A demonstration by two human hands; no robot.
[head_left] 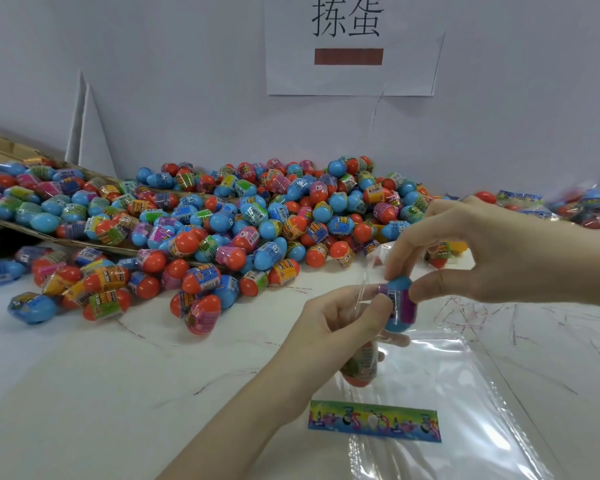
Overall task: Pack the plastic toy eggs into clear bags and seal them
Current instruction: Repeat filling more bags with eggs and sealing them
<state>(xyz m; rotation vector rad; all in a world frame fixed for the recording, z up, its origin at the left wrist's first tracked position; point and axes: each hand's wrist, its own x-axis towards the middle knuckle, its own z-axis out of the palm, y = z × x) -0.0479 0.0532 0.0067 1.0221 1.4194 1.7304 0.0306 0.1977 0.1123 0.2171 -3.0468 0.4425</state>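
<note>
My right hand [492, 254] pinches a blue toy egg [400, 304] with a purple label between thumb and fingers, holding it at the mouth of a clear bag [364, 299]. My left hand [340, 323] grips that bag's top edge and holds it upright. An orange egg [359, 370] with a green label sits inside the bag, below my left fingers. A big heap of blue and orange eggs [243, 216] covers the table's far half.
A stack of flat clear bags [465, 393] with a colourful header strip [374, 422] lies near the front right. A tipped cardboard box [21, 230] spills eggs at the left. Filled bags [575, 202] pile up at the far right. A paper sign [350, 46] hangs on the wall.
</note>
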